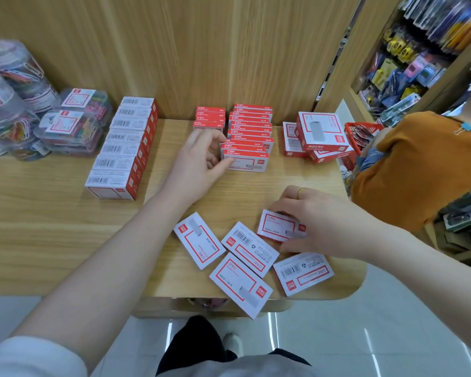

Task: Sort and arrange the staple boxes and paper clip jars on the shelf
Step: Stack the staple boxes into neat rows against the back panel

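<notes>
Wooden shelf (pixel 52 232): left hand (pixel 201 161) loosely curled by stacked boxes (pixel 249 137), right hand (pixel 310 224) pinching a staple box (pixel 276 225) near the front edge.

Both forearms reached forward, bare below pushed-up pale sleeves. The left hand (pixel 201 159) stretched further out, palm turned inward, fingers loosely curled with the thumb extended, gripping nothing that could be made out. The right hand (pixel 314 223) stayed nearer the body, palm down, fingers and thumb curled in a pinch, 1 gold ring on a finger.
</notes>
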Motion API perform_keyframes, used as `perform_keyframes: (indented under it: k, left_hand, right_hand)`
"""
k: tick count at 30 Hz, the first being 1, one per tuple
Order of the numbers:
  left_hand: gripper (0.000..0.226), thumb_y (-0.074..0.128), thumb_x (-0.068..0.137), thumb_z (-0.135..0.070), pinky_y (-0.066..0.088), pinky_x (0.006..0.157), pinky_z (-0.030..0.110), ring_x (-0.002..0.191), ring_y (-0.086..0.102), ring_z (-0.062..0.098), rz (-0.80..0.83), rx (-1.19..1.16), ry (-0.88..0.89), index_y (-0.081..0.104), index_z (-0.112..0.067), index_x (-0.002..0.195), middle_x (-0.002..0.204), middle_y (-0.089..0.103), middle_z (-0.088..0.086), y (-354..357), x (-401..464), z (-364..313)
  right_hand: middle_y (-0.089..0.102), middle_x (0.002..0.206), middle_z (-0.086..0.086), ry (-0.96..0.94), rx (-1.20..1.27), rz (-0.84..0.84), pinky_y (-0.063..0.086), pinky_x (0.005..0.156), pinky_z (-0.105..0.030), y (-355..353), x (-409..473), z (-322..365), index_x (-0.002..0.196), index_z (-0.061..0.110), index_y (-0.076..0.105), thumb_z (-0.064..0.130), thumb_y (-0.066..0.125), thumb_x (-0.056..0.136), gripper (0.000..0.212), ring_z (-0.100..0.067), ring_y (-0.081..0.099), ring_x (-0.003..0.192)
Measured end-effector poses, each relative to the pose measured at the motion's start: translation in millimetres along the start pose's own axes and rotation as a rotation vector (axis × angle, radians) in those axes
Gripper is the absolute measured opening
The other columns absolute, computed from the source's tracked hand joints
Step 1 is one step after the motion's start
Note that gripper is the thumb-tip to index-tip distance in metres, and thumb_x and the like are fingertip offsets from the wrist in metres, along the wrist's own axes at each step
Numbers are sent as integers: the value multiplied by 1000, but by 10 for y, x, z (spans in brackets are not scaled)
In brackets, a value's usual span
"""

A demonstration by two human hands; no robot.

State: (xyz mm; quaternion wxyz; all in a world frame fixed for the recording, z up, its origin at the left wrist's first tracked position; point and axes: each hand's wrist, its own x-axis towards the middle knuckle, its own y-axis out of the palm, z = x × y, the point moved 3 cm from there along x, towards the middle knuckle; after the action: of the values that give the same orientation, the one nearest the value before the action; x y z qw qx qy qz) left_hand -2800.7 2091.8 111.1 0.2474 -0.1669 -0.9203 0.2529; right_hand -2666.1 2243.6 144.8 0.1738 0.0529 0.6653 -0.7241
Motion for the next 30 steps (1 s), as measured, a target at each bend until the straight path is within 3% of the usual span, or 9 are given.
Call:
perform_keyframes:
  k: [6, 11, 14, 17, 20, 22, 24, 26, 30]
  left_hand:
    - [25, 65, 81, -8, 43, 61, 8, 63, 50, 5, 8, -47, -19, 55, -15, 103, 90, 40, -18, 15, 9, 27]
    - [22, 55, 85, -3, 42, 63, 7, 70, 54, 3, 39, -81, -13, 52, -17, 101, 95, 42, -14, -3, 12, 24]
    - [19, 60, 85, -12, 43, 64, 8, 72, 56, 6, 58, -140, 2, 51, -19, 101, 103, 43, -8, 5, -4, 30]
    - [43, 74, 72, -26, 47, 67, 15, 71, 57, 12, 82, -80, 19, 53, -17, 108, 109, 42, -6, 28, -22, 42]
    - [44, 75, 74, -16, 48, 71, 21, 74, 57, 18, 89, -18, 16, 53, -13, 112, 112, 40, -4, 33, -9, 32]
    - [44, 74, 75, -17, 47, 70, 20, 73, 55, 16, 86, 16, 21, 52, -13, 113, 112, 39, -5, 25, -10, 18]
    - [45, 73, 76, -21, 43, 73, 19, 75, 52, 12, 83, 73, 22, 52, -14, 115, 113, 36, -5, 18, -12, 15]
    - [48, 73, 76, -25, 39, 83, 19, 89, 46, 9, 70, 149, 48, 52, -12, 117, 115, 33, -2, -7, -12, -13]
    - [37, 63, 80, -31, 31, 88, 7, 94, 39, -4, 36, 181, 297, 59, -7, 109, 108, 40, 0, -157, -50, -296]
  right_hand:
    - [54, 119, 4, 33, -20, -235, 28, 76, -24, -59, 201, -26, 121, 23, 43, 40, 65, 80, 49, -17, 39, 108]
    - [59, 96, -11, -21, -136, -591, 45, 67, -36, -83, 412, 57, 95, 8, 55, 16, 77, 66, 37, -32, 55, 85]
    - [54, 100, -16, -34, -38, -632, 48, 54, -37, -87, 559, 95, 93, 3, 54, 9, 71, 72, 28, -35, 55, 87]
    - [53, 101, -20, -51, 49, -701, 50, 58, -40, -117, 640, 95, 94, 0, 55, 12, 69, 75, 27, -37, 55, 88]
    - [53, 103, -16, -58, 165, -720, 49, 71, -41, -156, 545, -6, 95, 3, 55, 23, 69, 75, 31, -31, 52, 95]
    - [55, 97, -5, -183, 291, -621, 44, 77, -29, -148, 361, -101, 93, 10, 58, 39, 63, 75, 34, -15, 49, 90]
    - [57, 97, 4, -285, 422, -335, 41, 79, -20, -29, 146, -187, 96, 17, 60, 51, 62, 71, 43, -5, 50, 88]
    - [51, 114, 14, -305, 394, -53, 38, 92, -18, 144, -53, -250, 108, 31, 55, 60, 66, 64, 54, -2, 46, 105]
    - [27, 131, 26, -338, 153, 48, 22, 102, -13, 313, -286, -295, 124, 43, 36, 67, 67, 57, 78, 0, 26, 121]
